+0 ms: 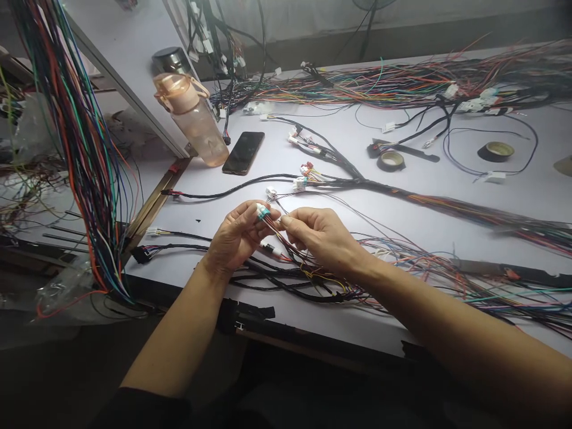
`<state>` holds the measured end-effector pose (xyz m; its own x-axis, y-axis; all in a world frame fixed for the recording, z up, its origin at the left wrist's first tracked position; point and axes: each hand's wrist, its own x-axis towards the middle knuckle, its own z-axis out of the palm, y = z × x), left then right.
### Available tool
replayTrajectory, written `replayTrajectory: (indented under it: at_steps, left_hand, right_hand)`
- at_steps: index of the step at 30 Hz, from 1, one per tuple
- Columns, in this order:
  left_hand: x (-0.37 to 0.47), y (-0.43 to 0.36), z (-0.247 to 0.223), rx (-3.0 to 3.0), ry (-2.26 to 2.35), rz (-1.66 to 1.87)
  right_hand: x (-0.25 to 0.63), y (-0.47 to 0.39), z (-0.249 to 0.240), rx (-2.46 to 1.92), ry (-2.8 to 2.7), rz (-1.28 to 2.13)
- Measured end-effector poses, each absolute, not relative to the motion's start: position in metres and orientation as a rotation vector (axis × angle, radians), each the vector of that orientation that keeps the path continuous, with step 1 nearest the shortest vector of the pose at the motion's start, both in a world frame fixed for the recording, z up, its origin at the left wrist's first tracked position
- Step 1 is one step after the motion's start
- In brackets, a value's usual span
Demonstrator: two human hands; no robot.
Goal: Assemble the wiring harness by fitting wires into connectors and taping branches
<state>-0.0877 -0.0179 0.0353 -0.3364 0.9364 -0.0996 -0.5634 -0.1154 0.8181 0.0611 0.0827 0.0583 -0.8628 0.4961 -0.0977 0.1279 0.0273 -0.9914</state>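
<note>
Black tape lies along the near edge of the worktop, left of its middle. Just beyond it, black-sleeved cables run out to the right into loose coloured wires.

Above these, the left hand has its grip closed on a white-and-teal connector, thumb and fingers around it, its wires trailing towards the near edge. The right hand's grip is pinched shut beside those wires; whether one sits between the fingertips is too small to tell.

Farther back, a branching harness stretches towards the right edge. A phone and a bottle stand near the left edge, and two tape rolls lie right of the middle. A thick wire bundle lines the far edge.
</note>
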Motion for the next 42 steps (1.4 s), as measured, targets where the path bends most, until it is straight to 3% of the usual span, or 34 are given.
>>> replayTrajectory:
  at_steps: [3,9,13,25,42]
  left_hand:
    - [-0.088,-0.017,0.036,0.51,0.964,1.711]
    - [-0.087,-0.016,0.038,0.437,1.0,1.705]
    - [-0.087,-0.017,0.038,0.431,0.985,1.688]
    - [-0.088,-0.016,0.034,0.45,0.991,1.758]
    - [-0.087,-0.015,0.034,0.347,1.069,1.739]
  right_hand:
    - [0.063,0.086,0.052,-0.574,-2.079,1.691]
    - [0.064,0.092,0.036,-0.259,-2.217,0.881]
    - [0.063,0.098,0.035,-0.192,-2.304,0.625]
    - [0.068,0.093,0.045,-0.208,-2.25,0.857]
    - [0.064,0.082,0.054,-0.366,-2.269,0.931]
